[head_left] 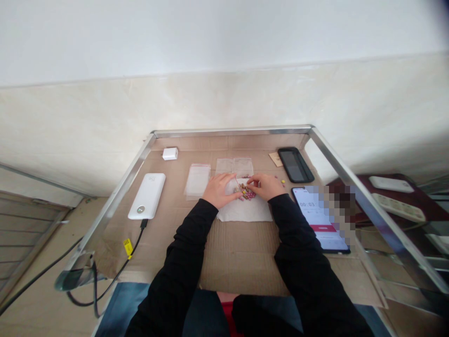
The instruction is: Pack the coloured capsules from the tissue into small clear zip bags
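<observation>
A pile of small pink and gold beads (249,193) lies on a white cloth or sheet (245,213) at the middle of the cardboard. My left hand (219,189) curves around the pile's left side, thumb and fingers holding what looks like a small clear zip bag (231,186) with a red line at its mouth. From the right, my right hand (266,186) reaches over the beads, thumb and fingertips pinched together. Whatever sits in that pinch is too small to make out. A yellow bead (283,181) lies apart, right of my right hand.
Flat clear bags (197,180) and another clear packet (234,164) lie behind the cloth. A white power bank (147,194) with a black cable and a white charger (170,153) are leftward. A dark phone (296,164) and a lit phone (321,220) lie rightward. A metal frame (231,130) edges the cardboard.
</observation>
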`<state>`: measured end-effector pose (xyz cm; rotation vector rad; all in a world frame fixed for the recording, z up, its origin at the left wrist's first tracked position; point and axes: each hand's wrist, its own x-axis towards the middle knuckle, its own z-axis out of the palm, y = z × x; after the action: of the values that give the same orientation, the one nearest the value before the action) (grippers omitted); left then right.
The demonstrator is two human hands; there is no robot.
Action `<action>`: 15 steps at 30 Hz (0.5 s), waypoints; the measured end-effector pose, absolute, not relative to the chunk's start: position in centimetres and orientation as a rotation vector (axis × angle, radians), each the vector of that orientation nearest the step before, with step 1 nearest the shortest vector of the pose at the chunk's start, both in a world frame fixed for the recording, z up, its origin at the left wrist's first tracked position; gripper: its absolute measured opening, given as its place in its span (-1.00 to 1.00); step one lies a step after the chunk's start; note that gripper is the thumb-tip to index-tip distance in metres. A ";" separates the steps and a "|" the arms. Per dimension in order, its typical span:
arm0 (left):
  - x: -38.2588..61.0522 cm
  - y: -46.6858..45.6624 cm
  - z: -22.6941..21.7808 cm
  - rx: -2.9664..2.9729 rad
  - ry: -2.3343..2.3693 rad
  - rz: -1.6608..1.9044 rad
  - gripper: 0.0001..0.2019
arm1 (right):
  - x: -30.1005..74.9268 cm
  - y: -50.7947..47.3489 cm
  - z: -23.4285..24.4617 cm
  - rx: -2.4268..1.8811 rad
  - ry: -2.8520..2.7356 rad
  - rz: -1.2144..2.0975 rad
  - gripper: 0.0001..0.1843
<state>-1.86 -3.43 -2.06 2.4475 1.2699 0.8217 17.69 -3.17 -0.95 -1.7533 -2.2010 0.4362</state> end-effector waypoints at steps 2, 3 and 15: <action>-1.9 -3.4 -2.1 2.448 1.267 0.818 -0.38 | 17.7 -3.1 -1.0 -1.743 -2.209 0.445 -0.84; -1.9 -3.4 -2.1 2.447 1.266 0.816 -0.38 | 17.7 -3.1 -1.0 -1.736 -2.212 0.452 -0.84; -1.7 -3.8 -1.4 2.369 1.192 0.859 -0.36 | 17.6 -3.1 -0.2 -1.549 -2.062 0.696 -0.81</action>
<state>-1.66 -3.79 -1.41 2.3694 1.1916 0.8592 17.57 -3.11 -0.18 -1.5489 -2.0616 0.6958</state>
